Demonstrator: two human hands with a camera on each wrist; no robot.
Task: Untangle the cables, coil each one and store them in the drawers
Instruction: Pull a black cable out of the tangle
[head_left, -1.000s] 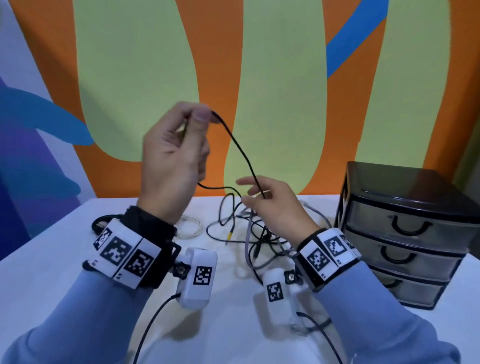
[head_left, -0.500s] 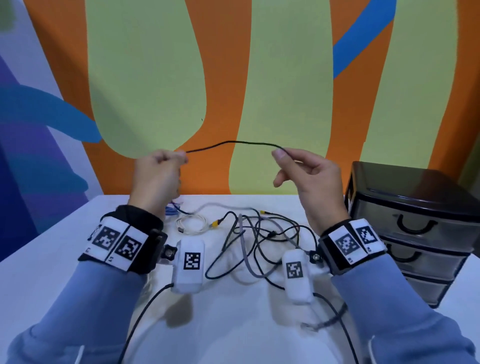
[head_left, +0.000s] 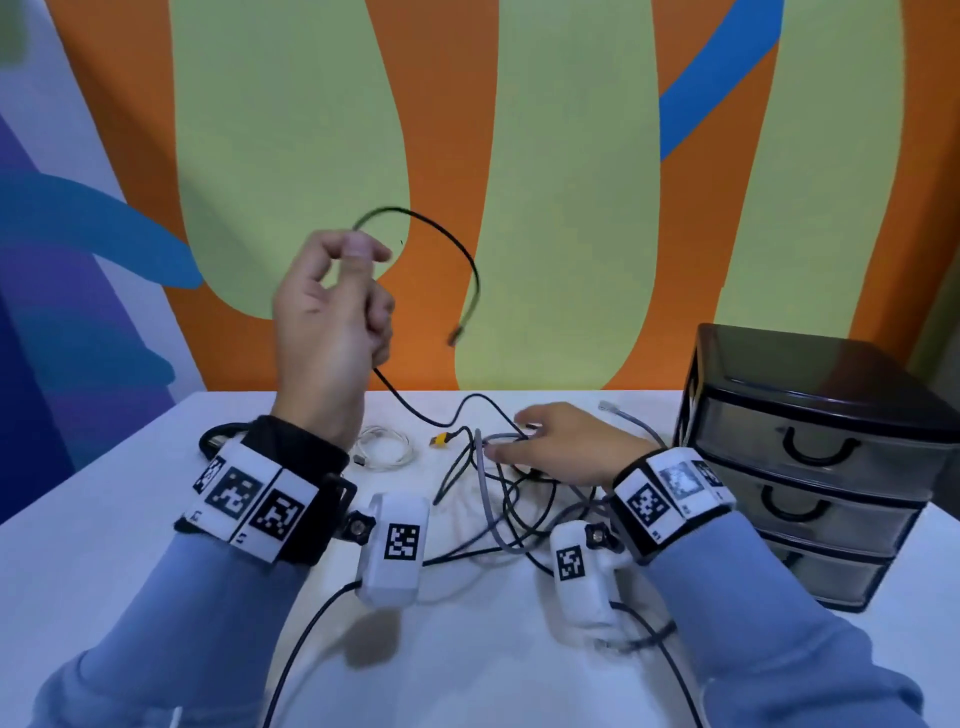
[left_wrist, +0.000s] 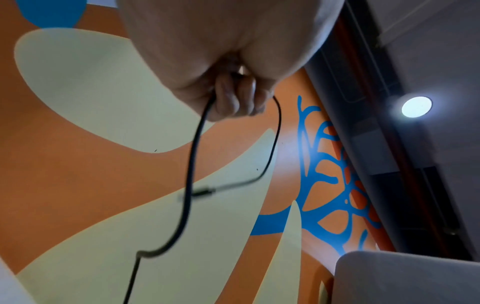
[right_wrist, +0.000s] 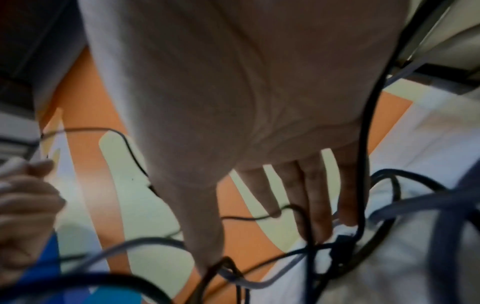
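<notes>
Task stage: early. Cable tangle (head_left: 498, 488) mostly unsorted on bench (head_left: 104, 519); drawers (head_left: 810, 467), right, all closed. White cable (head_left: 387, 452) lies coiled near tangle, not yet stored. Left hand (head_left: 332, 317) raised above bench, fingers clamped on black cable (head_left: 462, 249); free plug end dangles right of it. Right hand (head_left: 561, 447) low on tangle, fingers apart and extended among strands, gripping nothing visibly.

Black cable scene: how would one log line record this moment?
left hand: holds black cable raised | right hand: open, in cable tangle on table | drawers: closed
</notes>
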